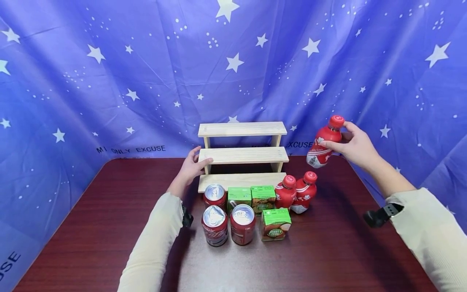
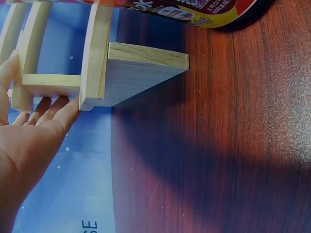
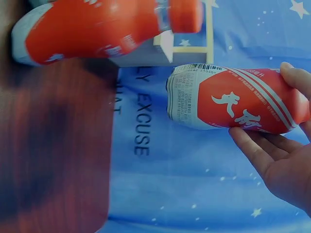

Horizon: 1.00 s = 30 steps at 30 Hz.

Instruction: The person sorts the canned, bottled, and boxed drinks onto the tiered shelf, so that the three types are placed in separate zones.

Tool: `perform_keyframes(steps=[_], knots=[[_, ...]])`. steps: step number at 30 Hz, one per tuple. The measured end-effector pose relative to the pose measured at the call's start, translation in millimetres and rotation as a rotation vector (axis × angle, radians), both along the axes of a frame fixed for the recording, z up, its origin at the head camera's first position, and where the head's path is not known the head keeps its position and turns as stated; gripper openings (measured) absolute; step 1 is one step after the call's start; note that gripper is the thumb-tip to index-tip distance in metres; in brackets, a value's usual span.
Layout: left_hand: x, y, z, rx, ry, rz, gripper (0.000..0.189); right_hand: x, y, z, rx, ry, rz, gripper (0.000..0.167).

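Note:
My right hand grips a red bottle around its upper part and holds it in the air, right of a three-step wooden shelf. The bottle has a red cap, white lettering and a pale base; it tilts slightly. My left hand holds the left side of the shelf, with the thumb over the middle step and the fingers around the side support. Two more red bottles stand close together at the shelf's front right corner, below the raised bottle.
Three red cola cans stand at the shelf's front left. Green-topped cartons sit between the cans and bottles. Everything rests on a dark red table. A blue starry cloth hangs behind and at both sides.

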<state>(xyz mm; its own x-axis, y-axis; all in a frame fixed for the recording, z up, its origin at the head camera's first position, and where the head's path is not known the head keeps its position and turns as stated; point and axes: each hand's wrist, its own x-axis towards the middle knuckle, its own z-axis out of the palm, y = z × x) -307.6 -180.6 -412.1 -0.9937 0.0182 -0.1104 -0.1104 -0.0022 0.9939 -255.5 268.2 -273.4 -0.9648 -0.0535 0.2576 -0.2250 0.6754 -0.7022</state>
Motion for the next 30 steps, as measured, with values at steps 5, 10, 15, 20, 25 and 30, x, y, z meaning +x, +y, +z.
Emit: perform_keyframes(steps=[5, 10, 15, 20, 25, 30], knots=[[0.7, -1.2, 0.5, -0.004, -0.002, 0.002, 0.081, -8.0, -16.8, 13.7, 0.006, -0.005, 0.014, 0.068], [1.8, -1.9, 0.1, -0.008, -0.006, 0.016, 0.08, -16.0, -34.0, 26.4, -0.008, -0.035, 0.031, 0.075], [-0.5, 3.6, -2.2, 0.013, 0.0, 0.003, 0.08, -22.0, -45.9, 36.8, -0.004, -0.03, 0.04, 0.077], [-2.1, 6.2, -2.7, 0.009, -0.001, 0.002, 0.079, -27.5, -58.5, 42.8, -0.017, -0.03, 0.057, 0.077], [-1.1, 2.9, -0.4, 0.007, -0.003, 0.013, 0.079, -35.4, -76.9, 46.4, -0.048, -0.024, 0.077, 0.077], [0.3, 0.5, 1.1, 0.01, 0.0, 0.008, 0.079, -43.0, -94.2, 47.0, -0.056, -0.021, 0.095, 0.075]])
